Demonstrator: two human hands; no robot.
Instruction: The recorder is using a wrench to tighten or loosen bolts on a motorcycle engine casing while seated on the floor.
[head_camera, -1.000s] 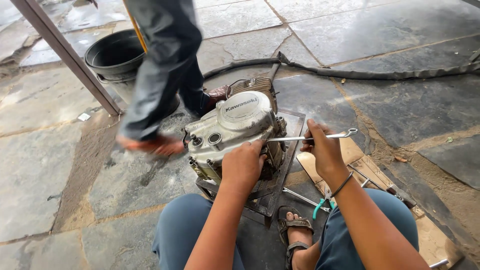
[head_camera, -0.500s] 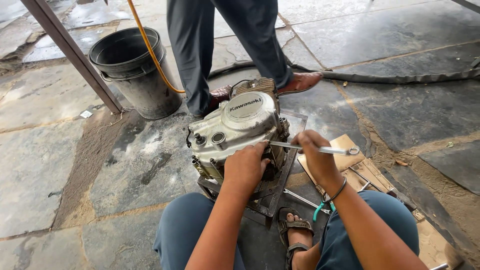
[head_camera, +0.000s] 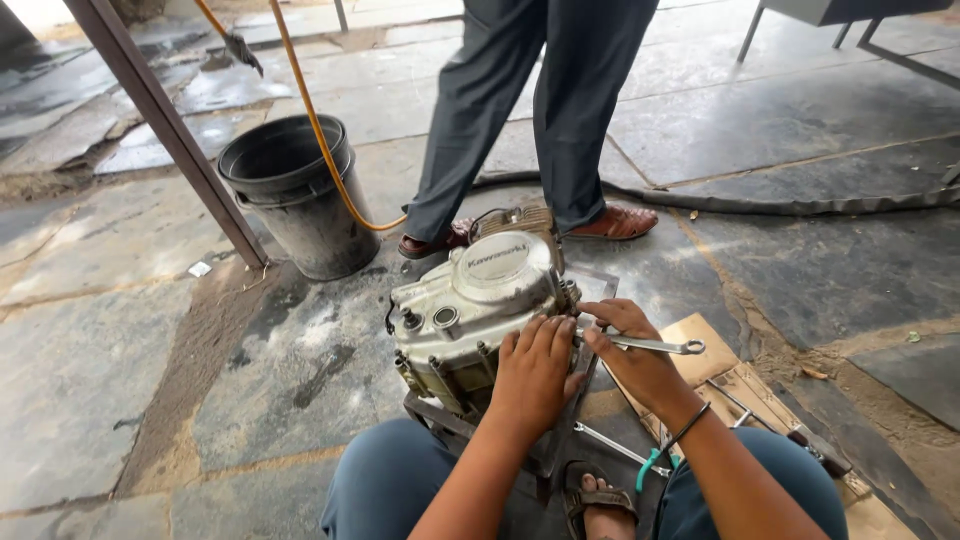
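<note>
A grey motorcycle engine (head_camera: 470, 310) sits on a metal stand on the stone floor between my knees. My left hand (head_camera: 535, 372) rests flat on the engine's near right side, fingers pressed against the casing. My right hand (head_camera: 632, 352) grips a silver ring spanner (head_camera: 655, 346), whose free end sticks out to the right while its other end meets the engine's right side. Another spanner (head_camera: 612, 447) lies on the floor by my sandalled foot (head_camera: 597, 500).
Another person's legs in dark trousers and brown sandals (head_camera: 545, 130) stand just behind the engine. A black bucket (head_camera: 295, 195) with an orange hose (head_camera: 320, 130) is at the left, beside a slanted metal post (head_camera: 170, 130). Cardboard (head_camera: 730, 385) with tools lies right.
The other person has walked from the left to right behind the engine. My hands stay on the engine and the spanner's handle has swung slightly downward.
</note>
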